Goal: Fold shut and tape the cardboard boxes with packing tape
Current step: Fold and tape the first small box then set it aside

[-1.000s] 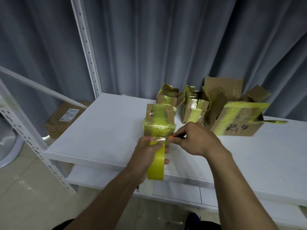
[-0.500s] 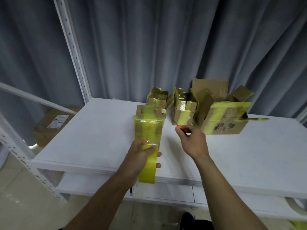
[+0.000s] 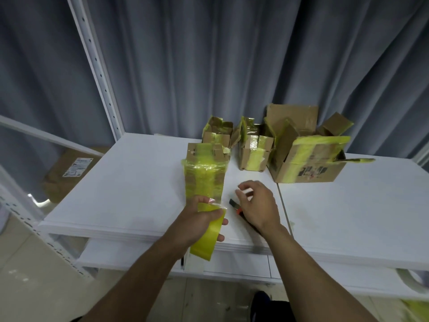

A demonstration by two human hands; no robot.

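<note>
Left hand (image 3: 196,223) grips one yellow tape roll (image 3: 206,240); right hand (image 3: 258,205), fingers loosely spread, hovers over one cutter (image 3: 235,205); four cardboard boxes (image 3: 255,154) stand on the table (image 3: 348,217)

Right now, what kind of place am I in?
Likely a storeroom or packing corner: slotted white metal shelving, yellow-taped cardboard boxes piled on it, and a tape roll in use.

The tape roll (image 3: 204,242) at lower centre is translucent yellow. The brown cardboard boxes (image 3: 308,166) at centre right carry yellow tape bands, the largest with black print. The table (image 3: 348,217) is white, the curtain (image 3: 209,66) blue-grey, the floor (image 3: 34,287) beige, and the knife (image 3: 235,205) black and orange.
</note>
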